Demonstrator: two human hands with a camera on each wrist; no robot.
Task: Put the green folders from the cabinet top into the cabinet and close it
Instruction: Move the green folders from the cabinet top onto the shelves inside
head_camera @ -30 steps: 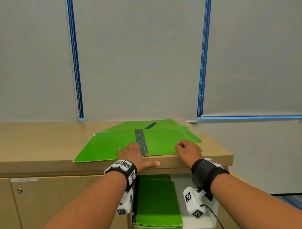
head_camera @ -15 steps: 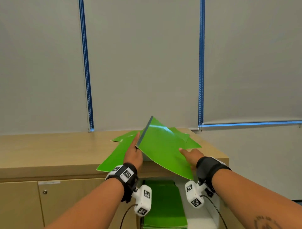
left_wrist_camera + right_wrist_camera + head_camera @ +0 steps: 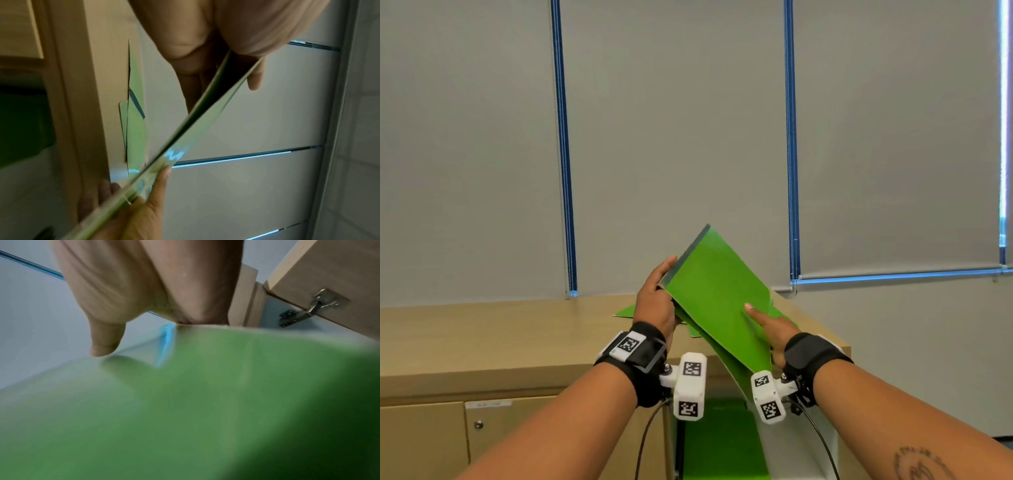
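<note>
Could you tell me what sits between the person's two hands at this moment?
The lifted green folder, tilted: the left hand grips its spine edge, the right hand holds its opposite side. The head view shows this best.

A green folder [image 3: 717, 301] with a dark spine edge is tilted steeply at frame centre, spine corner up, lower corner down over the cabinet's [image 3: 482, 346] front edge. More green folders [image 3: 627, 311] lie flat on the wooden cabinet top behind it. In the open compartment at bottom centre lies a green stack [image 3: 722, 445].
</note>
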